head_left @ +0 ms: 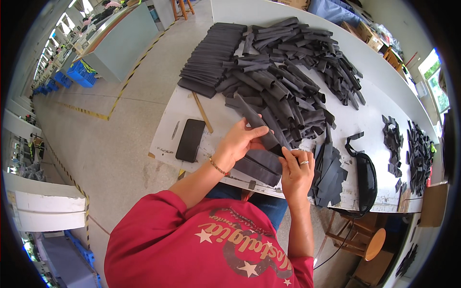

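Note:
My left hand (242, 139) is closed around a black fabric strip (253, 116), thumb on top, fingers beneath. The strip runs slantwise away from me and looks folded into a flat tube. At its near end my right hand (296, 171), with a ring on one finger, pinches the strip between thumb and fingers. Under both hands, flat black fabric pieces (257, 169) lie at the table's front edge. Just beyond is a loose heap of curled black strips (283, 91). Right of my right hand, flat dark pieces (329, 176) are fanned out in a pile.
Neatly layered black strips (211, 57) lie at the far left of the white table (165, 122). Nearer are a phone (190, 140), a wooden stick (203, 113) and a thin pointed tool (175, 130). A black mesh object (367, 182) lies right; a stool (375, 244) stands below.

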{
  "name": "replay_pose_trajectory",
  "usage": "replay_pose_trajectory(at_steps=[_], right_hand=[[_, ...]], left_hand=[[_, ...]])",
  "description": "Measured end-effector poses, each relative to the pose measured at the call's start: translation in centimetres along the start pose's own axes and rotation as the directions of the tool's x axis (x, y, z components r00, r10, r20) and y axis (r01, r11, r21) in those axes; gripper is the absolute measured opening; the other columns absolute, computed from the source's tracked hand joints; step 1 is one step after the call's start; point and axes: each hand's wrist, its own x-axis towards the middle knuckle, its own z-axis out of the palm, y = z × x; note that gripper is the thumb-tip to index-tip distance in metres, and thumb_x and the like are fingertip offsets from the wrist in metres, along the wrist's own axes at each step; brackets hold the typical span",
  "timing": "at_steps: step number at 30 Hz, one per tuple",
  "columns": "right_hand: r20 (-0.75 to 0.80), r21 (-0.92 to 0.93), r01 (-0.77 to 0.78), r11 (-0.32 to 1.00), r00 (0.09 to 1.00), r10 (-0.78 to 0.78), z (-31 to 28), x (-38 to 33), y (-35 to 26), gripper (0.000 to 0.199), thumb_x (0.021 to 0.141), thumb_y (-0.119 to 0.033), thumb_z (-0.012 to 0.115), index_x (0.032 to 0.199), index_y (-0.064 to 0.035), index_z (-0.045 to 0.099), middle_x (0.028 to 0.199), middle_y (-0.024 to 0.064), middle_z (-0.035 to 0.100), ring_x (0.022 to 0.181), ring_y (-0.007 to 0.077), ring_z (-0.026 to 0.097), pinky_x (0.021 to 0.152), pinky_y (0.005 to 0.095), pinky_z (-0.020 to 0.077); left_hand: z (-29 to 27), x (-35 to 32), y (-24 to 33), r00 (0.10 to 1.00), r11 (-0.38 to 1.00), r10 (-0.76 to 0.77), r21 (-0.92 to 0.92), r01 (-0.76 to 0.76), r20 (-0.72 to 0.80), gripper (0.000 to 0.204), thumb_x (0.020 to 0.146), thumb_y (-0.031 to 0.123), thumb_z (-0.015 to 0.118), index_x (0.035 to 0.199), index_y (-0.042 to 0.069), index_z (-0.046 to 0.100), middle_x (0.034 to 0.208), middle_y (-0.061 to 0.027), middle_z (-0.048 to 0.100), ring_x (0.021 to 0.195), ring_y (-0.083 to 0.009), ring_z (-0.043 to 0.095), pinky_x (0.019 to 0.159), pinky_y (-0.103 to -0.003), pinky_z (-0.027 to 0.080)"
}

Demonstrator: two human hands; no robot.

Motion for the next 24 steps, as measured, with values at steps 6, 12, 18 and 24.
replay_pose_trajectory(at_steps=[6, 12, 18, 24], right_hand=[[-0.078, -0.035, -0.011, 0.999, 0.997, 0.008, 1.1, -0.2, -1.2, 0.042, 0.071, -0.001, 0.075, 0.111, -0.0031, 0.067, 0.094, 0.0081, 0.058, 0.085, 0.0286, 0.054, 0.074, 0.042, 0.0437], [-0.091, 0.076, -0.007, 0.997, 0.996, 0.014, 0.7, -0.4, -0.4, 0.039, 0.068, 0.001, 0.076, 0.106, -0.0051, 0.069, 0.092, 0.0049, 0.06, 0.083, 0.0259, 0.055, 0.072, 0.0391, 0.0443], [-0.067, 0.019, 0.081, 0.997, 0.995, -0.08, -0.1, 0.0, -0.1, 0.036, 0.07, 0.0, 0.075, 0.104, -0.0055, 0.069, 0.09, 0.0034, 0.06, 0.083, 0.0245, 0.055, 0.072, 0.0388, 0.0442], [-0.028, -0.06, 0.097, 0.993, 0.995, -0.099, 0.6, -0.5, -0.5, 0.042, 0.073, -0.002, 0.073, 0.114, -0.0048, 0.065, 0.1, 0.0065, 0.056, 0.086, 0.0268, 0.054, 0.075, 0.04, 0.0433]], left_hand=[[1.2, -1.2, -1.5, 0.917, 0.906, 0.396, 0.178, -0.384, -0.037, 0.062, 0.082, 0.005, 0.075, 0.133, 0.0, 0.039, 0.103, -0.0119, 0.063, 0.089, -0.022, 0.067, 0.07, -0.041, 0.061], [0.2, -1.2, 0.2, 0.989, 0.988, 0.141, 0.074, -0.138, -0.034, 0.054, 0.083, 0.009, 0.074, 0.128, 0.002, 0.044, 0.102, -0.0112, 0.062, 0.088, -0.0243, 0.069, 0.065, -0.041, 0.062], [-0.1, -1.0, 0.8, 0.999, 0.999, 0.028, 0.015, -0.028, 0.029, 0.051, 0.084, 0.009, 0.074, 0.125, 0.002, 0.046, 0.099, -0.0122, 0.064, 0.086, -0.026, 0.07, 0.065, -0.041, 0.062], [1.9, -2.4, -0.4, 0.982, 0.972, 0.191, 0.146, -0.186, -0.016, 0.057, 0.083, 0.001, 0.072, 0.131, 0.001, 0.042, 0.1, -0.0119, 0.064, 0.086, -0.0218, 0.069, 0.068, -0.037, 0.062]])
